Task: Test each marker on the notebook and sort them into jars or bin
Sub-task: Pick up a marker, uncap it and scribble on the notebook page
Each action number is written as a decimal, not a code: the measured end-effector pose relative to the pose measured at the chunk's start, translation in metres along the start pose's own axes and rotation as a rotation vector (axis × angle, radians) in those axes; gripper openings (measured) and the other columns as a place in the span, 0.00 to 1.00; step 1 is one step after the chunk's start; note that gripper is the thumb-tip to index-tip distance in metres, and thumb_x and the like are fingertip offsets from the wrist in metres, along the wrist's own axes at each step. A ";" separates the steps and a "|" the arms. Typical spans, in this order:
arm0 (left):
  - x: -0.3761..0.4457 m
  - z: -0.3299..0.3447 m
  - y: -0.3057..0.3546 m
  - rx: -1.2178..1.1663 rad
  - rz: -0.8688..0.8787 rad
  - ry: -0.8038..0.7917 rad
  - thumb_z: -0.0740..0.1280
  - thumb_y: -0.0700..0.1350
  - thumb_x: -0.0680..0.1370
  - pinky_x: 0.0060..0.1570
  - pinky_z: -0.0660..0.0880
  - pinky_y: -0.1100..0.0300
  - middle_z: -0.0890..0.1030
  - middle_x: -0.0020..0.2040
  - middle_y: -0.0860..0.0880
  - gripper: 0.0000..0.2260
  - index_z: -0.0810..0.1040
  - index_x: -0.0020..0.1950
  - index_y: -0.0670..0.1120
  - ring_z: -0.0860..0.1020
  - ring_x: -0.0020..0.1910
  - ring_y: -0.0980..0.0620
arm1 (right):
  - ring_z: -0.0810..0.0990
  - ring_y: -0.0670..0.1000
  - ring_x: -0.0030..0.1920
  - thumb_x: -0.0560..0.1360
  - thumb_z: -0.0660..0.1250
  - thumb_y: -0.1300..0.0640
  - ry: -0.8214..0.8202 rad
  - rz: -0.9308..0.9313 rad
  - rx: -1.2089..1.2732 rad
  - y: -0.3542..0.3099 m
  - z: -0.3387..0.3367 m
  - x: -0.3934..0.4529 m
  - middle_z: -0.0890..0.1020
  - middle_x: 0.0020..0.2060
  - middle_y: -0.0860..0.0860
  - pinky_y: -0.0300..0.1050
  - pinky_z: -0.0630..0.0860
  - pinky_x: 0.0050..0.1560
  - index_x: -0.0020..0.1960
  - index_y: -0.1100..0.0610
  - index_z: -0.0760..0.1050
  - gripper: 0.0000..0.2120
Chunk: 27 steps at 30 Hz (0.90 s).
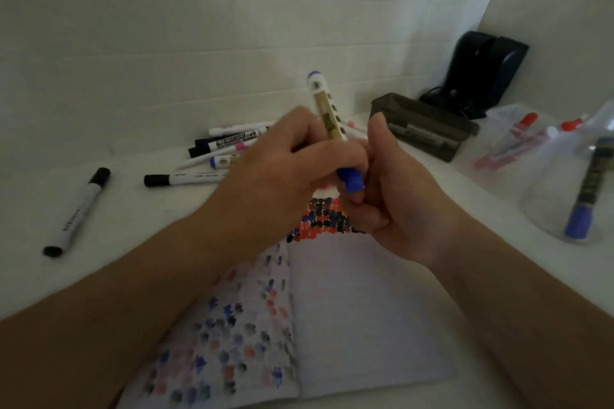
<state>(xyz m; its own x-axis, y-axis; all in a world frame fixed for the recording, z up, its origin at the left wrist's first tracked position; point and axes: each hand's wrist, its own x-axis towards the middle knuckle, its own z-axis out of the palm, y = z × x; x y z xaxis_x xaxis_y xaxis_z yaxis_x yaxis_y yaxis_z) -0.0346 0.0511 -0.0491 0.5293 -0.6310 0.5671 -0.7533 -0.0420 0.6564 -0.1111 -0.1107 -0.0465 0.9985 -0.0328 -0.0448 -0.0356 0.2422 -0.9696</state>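
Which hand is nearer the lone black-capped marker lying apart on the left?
Left. The left hand is closer to the black-capped marker; the right hand is beyond it, farther right.

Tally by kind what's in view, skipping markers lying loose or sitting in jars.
notebook: 1
clear jars: 2
dark bin: 1
black device at the back: 1
blue marker held in the fingers of both hands: 1
Total: 6
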 end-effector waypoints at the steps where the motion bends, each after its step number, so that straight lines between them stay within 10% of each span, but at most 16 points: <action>1: -0.004 0.003 0.002 0.041 0.070 -0.090 0.67 0.53 0.81 0.45 0.79 0.57 0.83 0.47 0.47 0.10 0.78 0.53 0.46 0.81 0.44 0.53 | 0.60 0.47 0.25 0.75 0.60 0.33 -0.030 -0.013 0.054 0.000 -0.001 -0.001 0.68 0.31 0.53 0.37 0.57 0.22 0.54 0.54 0.80 0.26; 7: -0.015 -0.003 -0.013 0.093 -0.003 -0.241 0.66 0.43 0.77 0.47 0.78 0.48 0.78 0.51 0.55 0.08 0.72 0.53 0.52 0.79 0.51 0.50 | 0.64 0.48 0.24 0.81 0.67 0.63 0.060 -0.201 -0.027 0.004 -0.009 -0.006 0.71 0.29 0.54 0.37 0.61 0.21 0.49 0.56 0.73 0.04; 11: -0.015 0.002 -0.011 0.217 -0.044 -0.217 0.60 0.64 0.79 0.41 0.78 0.59 0.79 0.49 0.60 0.14 0.67 0.58 0.57 0.79 0.44 0.58 | 0.72 0.49 0.29 0.81 0.69 0.52 0.090 -0.163 -0.148 0.012 -0.003 -0.006 0.77 0.36 0.58 0.39 0.67 0.25 0.44 0.55 0.73 0.10; 15: -0.014 0.005 -0.012 0.266 -0.058 -0.251 0.57 0.57 0.82 0.39 0.77 0.50 0.81 0.44 0.52 0.12 0.66 0.61 0.53 0.79 0.39 0.54 | 0.72 0.49 0.28 0.81 0.68 0.55 0.223 -0.209 -0.220 0.018 0.004 0.000 0.76 0.34 0.57 0.40 0.67 0.26 0.40 0.52 0.72 0.11; 23: -0.013 0.003 -0.009 0.185 -0.052 -0.270 0.61 0.54 0.84 0.32 0.67 0.69 0.79 0.36 0.62 0.09 0.70 0.64 0.59 0.77 0.32 0.58 | 0.73 0.50 0.27 0.76 0.66 0.56 0.153 -0.203 -0.160 0.018 0.002 0.001 0.77 0.32 0.54 0.41 0.68 0.26 0.52 0.50 0.73 0.06; 27: -0.012 -0.007 -0.009 0.162 -0.162 -0.314 0.60 0.66 0.77 0.37 0.79 0.58 0.82 0.43 0.54 0.17 0.63 0.62 0.62 0.80 0.38 0.55 | 0.74 0.49 0.28 0.77 0.63 0.60 0.090 -0.199 -0.152 0.007 -0.004 -0.003 0.80 0.32 0.52 0.38 0.69 0.25 0.52 0.51 0.75 0.06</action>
<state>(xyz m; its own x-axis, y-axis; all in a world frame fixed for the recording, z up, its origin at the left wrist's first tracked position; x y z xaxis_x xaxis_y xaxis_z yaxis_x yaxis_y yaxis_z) -0.0311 0.0643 -0.0582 0.5202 -0.8115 0.2661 -0.7347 -0.2663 0.6239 -0.1148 -0.1127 -0.0546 0.9788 -0.1535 0.1358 0.1485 0.0739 -0.9862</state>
